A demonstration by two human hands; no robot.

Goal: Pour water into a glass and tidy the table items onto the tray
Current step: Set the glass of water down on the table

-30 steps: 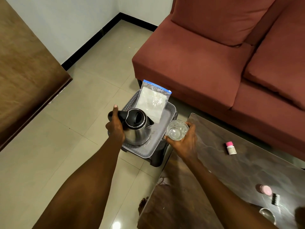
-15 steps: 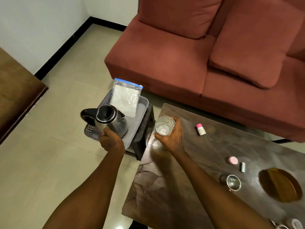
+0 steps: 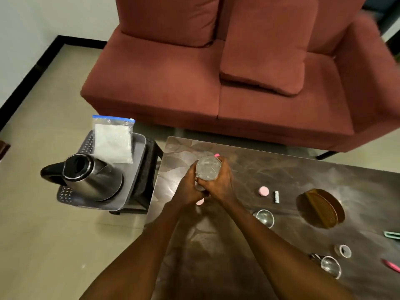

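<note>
A clear glass [image 3: 208, 169] is upright over the left part of the dark table [image 3: 238, 252]. My right hand [image 3: 219, 184] grips it from the right and my left hand [image 3: 189, 188] wraps round its lower left side. The steel kettle [image 3: 93, 179], lid open, stands free on the grey tray [image 3: 138, 146] on a black stool left of the table. A zip bag [image 3: 113, 141] with white contents lies on the tray's far half. A small pink-capped bottle [image 3: 216, 155] peeks out behind the glass.
On the table to the right lie a pink lid [image 3: 263, 190], a small cylinder [image 3: 276, 197], a metal cup [image 3: 264, 218], a wooden bowl [image 3: 320, 210], a tape roll [image 3: 343, 250] and a glass lid [image 3: 330, 266]. A red sofa [image 3: 216, 83] stands beyond.
My left hand has let go of the kettle, which now stands on the tray, and has joined my right hand on the glass. The glass moved right, over the table.
</note>
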